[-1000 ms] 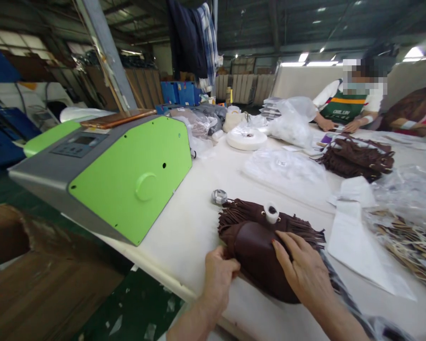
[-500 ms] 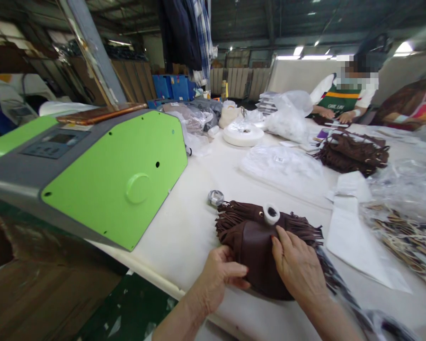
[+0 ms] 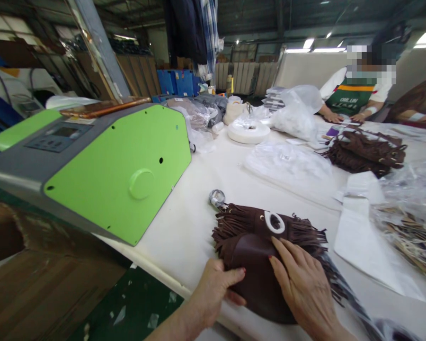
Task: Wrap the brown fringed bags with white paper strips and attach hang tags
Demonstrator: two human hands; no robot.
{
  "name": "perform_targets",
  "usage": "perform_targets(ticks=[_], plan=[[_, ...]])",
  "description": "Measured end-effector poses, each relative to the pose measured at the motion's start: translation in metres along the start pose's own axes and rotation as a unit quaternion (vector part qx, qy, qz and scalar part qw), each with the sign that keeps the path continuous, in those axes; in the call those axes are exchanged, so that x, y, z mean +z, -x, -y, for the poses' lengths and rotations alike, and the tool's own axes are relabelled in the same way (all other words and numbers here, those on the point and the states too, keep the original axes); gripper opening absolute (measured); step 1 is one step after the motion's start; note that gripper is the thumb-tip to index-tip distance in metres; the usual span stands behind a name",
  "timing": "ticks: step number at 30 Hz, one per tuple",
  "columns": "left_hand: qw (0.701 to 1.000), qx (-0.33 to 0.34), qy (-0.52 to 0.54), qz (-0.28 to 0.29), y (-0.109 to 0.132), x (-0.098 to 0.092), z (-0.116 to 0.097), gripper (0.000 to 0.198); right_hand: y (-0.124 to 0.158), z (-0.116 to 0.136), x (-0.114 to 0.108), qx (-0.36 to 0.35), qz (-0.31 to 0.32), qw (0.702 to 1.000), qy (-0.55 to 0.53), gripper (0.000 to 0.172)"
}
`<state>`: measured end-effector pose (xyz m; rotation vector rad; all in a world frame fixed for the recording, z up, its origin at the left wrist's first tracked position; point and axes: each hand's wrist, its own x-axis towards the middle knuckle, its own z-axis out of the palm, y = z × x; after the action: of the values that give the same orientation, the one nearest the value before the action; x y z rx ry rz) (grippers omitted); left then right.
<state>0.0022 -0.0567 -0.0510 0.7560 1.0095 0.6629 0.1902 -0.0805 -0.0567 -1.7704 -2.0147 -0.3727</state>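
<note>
Perhaps, by the white table's front edge, if the left hand, thumb and fingers slightly apart, pinching or not I cannot tell, gives poor support, the brown fringed bag lying there could skid or crease should the right hand, laid flat on top and clasping nothing, press unevenly.

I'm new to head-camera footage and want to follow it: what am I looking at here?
The view comes from a camera worn on a person's head, facing forward and down. There is no robot: the two bare hands in front are the wearer's own. The left hand is at the left edge of a brown fringed bag; the right hand lies flat on top. The white table also bears a green-and-gray machine, a white roll and more brown fringed goods. Across it, a co-worker wears a green apron.
</note>
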Motion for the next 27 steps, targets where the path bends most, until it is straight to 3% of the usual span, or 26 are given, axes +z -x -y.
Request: perform_targets(ticks=[4,6,9,12,15,17,21,27], plan=[[0.998,-0.023,0.008,0.051,0.006,-0.009,-0.004,0.056,-0.024,-0.012,-0.023,0.085,0.119,0.979,-0.143,0.039],[0.998,-0.021,0.000,0.059,0.005,-0.011,-0.005,0.054,-0.045,-0.019,-0.035,0.120,0.220,0.942,-0.222,0.044],[0.997,-0.013,-0.018,0.072,0.005,-0.013,-0.005,0.052,-0.074,-0.020,-0.045,0.122,0.383,0.858,-0.319,0.043],[0.995,0.001,-0.022,0.099,0.009,-0.015,-0.008,0.050,-0.092,-0.008,-0.046,0.105,0.443,0.825,-0.335,0.035],[0.986,0.035,0.024,0.163,0.016,-0.014,-0.014,0.056,-0.098,0.008,-0.044,0.085,0.443,0.850,-0.271,0.035],[0.982,0.055,0.047,0.176,0.020,-0.012,-0.017,0.060,-0.097,0.017,-0.044,0.065,0.427,0.878,-0.204,0.033],[0.992,0.087,-0.022,0.086,0.023,-0.005,-0.015,0.039,-0.091,0.023,-0.045,0.045,0.363,0.926,-0.097,0.028],[0.992,0.089,-0.094,0.003,0.021,-0.001,0.001,0.042,-0.081,0.025,-0.043,0.012,0.346,0.936,-0.061,0.025]])
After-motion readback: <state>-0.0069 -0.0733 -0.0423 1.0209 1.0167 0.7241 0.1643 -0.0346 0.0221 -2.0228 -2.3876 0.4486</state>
